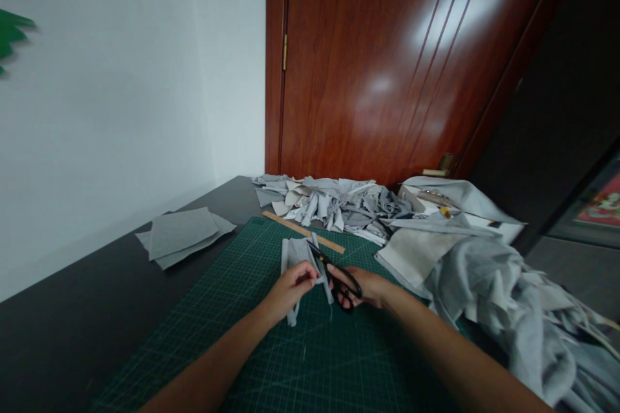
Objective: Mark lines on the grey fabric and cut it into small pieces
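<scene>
Black-handled scissors (345,279) are in my right hand (364,286), fingers around the handles, with the blades pointing up and left over a small grey fabric piece (298,251). My left hand (294,282) pinches the right part of that fabric just below the blades. Narrow folded strips run along the fabric's sides, and one hangs down below the scissors' blades. The piece rests on a green gridded cutting mat (256,258). Whether the blades are touching the cloth is too small to tell.
A wooden ruler (310,232) lies behind the fabric. Grey scraps (334,203) are heaped at the back. Flat grey pieces (184,235) lie on the black table (121,297) at left. Crumpled cloth (484,277) and a white box (504,229) stand at right.
</scene>
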`<act>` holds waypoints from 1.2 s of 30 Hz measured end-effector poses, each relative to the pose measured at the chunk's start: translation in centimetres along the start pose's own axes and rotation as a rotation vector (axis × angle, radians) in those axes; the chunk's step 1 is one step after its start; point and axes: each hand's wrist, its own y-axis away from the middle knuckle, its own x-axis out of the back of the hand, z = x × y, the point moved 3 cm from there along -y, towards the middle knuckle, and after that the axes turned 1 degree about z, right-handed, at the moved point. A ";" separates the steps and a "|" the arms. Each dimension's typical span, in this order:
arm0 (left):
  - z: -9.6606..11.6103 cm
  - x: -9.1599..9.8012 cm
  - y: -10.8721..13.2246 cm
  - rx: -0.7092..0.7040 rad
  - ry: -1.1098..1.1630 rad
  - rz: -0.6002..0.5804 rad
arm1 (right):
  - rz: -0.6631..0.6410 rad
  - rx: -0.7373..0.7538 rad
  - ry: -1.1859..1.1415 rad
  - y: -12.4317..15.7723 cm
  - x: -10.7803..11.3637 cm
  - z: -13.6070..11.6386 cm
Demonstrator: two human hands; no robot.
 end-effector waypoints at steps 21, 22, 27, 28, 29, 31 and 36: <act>0.1 0.0 0.1 -0.003 -0.020 0.004 | -0.008 0.007 0.015 -0.8 0.1 -0.8; 0.1 0.0 0.1 -0.002 -0.021 0.001 | -0.007 0.011 0.014 -0.8 0.1 -0.8; 0.4 0.0 0.2 0.014 -0.008 0.002 | -0.006 0.011 -0.002 -1.0 -0.1 -1.0; 0.4 -0.1 0.2 0.016 -0.003 0.004 | -0.005 0.011 -0.005 -1.1 -0.1 -1.0; 0.5 -0.1 0.2 0.016 0.005 0.005 | -0.001 0.013 -0.005 -1.2 -0.2 -1.0; 0.6 -0.1 0.2 0.017 0.023 0.004 | 0.010 0.021 0.000 -1.4 -0.2 -0.9; 0.7 -0.2 0.2 0.035 0.019 0.001 | 0.036 0.027 0.014 -1.7 0.0 -0.5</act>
